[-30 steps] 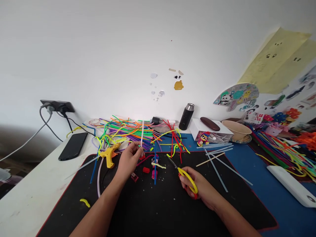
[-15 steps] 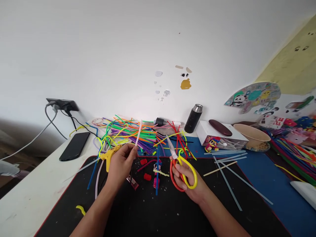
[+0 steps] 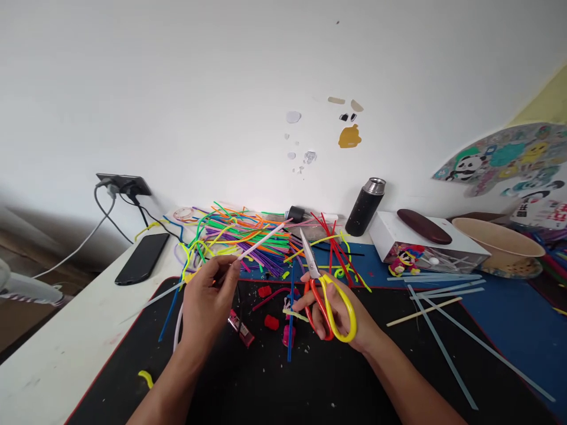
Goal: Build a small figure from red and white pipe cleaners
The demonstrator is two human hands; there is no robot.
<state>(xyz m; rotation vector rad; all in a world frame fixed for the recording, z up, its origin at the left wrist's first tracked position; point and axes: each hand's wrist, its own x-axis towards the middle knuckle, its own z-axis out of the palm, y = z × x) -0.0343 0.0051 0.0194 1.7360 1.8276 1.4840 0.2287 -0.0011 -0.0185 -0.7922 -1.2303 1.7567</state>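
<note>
Pinched in my left hand (image 3: 212, 295) is a pale pink-white pipe cleaner (image 3: 264, 239), slanting up to the right. My right hand (image 3: 345, 319) has its fingers through the handles of the scissors (image 3: 313, 268), one handle red and one yellow. Their blades point up, nearly closed, apart from the pipe cleaner's tip. Between my hands on the mat lie a blue pipe cleaner (image 3: 291, 324), a small pink figure (image 3: 288, 335) partly under it, red pieces (image 3: 271, 322) and a dark red box-like item (image 3: 241, 329). A yellow glue gun (image 3: 189, 276) is mostly hidden behind my left hand.
Many coloured pipe cleaners (image 3: 248, 236) are heaped against the wall. A black phone (image 3: 142, 258) lies at left. To the right stand a black flask (image 3: 365, 206), a white box (image 3: 390, 230), a small figurine (image 3: 406, 260), a beige bowl (image 3: 496, 239) and translucent glue sticks (image 3: 447, 348).
The pipe cleaner has swung from nearly upright to slanting right, toward the scissors. My right index finger has stretched out to the left. The whole view has shifted slightly.
</note>
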